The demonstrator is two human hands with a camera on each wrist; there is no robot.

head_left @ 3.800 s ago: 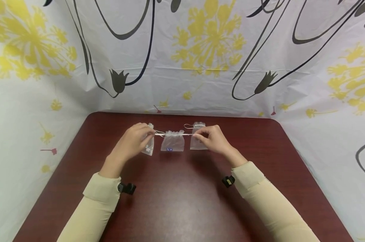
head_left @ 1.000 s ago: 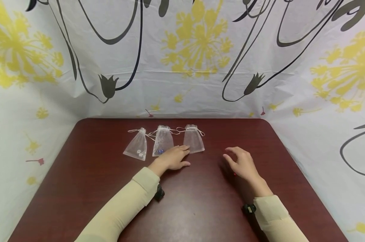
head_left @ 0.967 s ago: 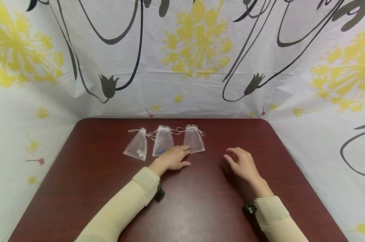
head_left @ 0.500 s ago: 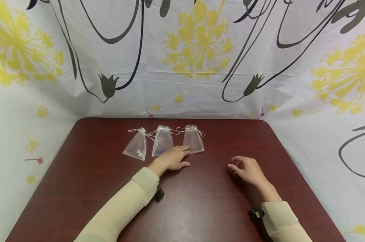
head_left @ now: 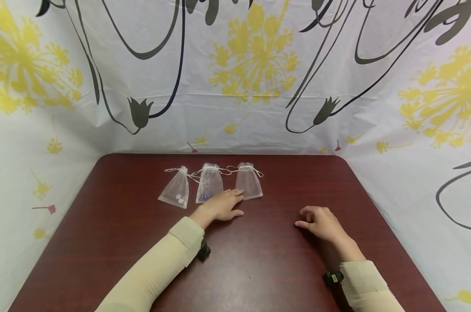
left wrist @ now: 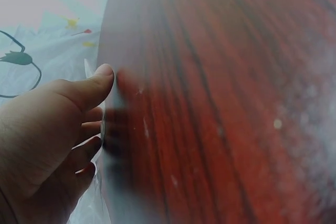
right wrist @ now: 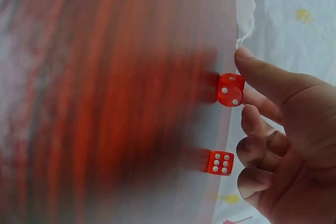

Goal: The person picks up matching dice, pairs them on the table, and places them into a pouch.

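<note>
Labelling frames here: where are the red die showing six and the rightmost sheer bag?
Red die showing six (right wrist: 221,163): right wrist view, six-pip face.
Rightmost sheer bag (head_left: 249,183): head view, middle of its body.

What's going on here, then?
A person's left hand rests on the lower edge of a sheer white drawstring pouch. The right hand is poised close to two red dice with white dots on the dark red wooden table. Alongside, a similar pouch holds white dice, and another holds blue dice.

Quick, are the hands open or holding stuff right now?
Left hand: open, at a corner of the rightmost bag.
Right hand: open, loosely curled beside two red dice, holding neither.
</note>
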